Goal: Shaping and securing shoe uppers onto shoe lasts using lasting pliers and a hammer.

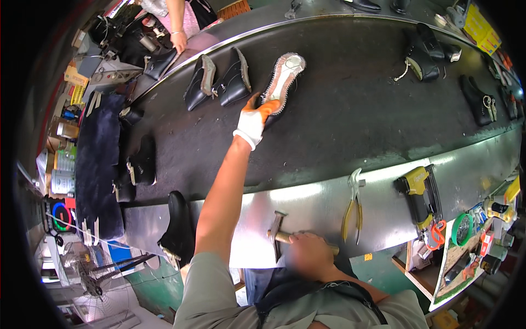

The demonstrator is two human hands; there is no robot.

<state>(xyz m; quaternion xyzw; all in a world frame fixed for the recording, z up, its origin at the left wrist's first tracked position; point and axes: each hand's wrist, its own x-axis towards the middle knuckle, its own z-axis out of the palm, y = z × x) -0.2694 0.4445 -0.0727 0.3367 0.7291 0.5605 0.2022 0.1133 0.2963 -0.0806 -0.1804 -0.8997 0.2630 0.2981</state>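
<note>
My left hand (253,122), in a white glove with orange fingers, reaches out over the dark belt. It grips one end of a black shoe (284,78) turned sole up, its pale underside ringed with stitches. Close to my body, my right hand (313,255) is bare and closed round the wooden handle of a hammer (278,234). The hammer's metal head is over the steel ledge (298,200). Left of the gripped shoe, a pair of black shoes (235,79) lies on the belt.
Pincers (353,205) and a yellow-black staple gun (421,194) lie on the ledge, with orange-handled scissors (438,233) beside them. A black boot (179,225) is left of my arm. More black shoes (422,57) are at the far right. Another person's hand (178,41) is across the belt.
</note>
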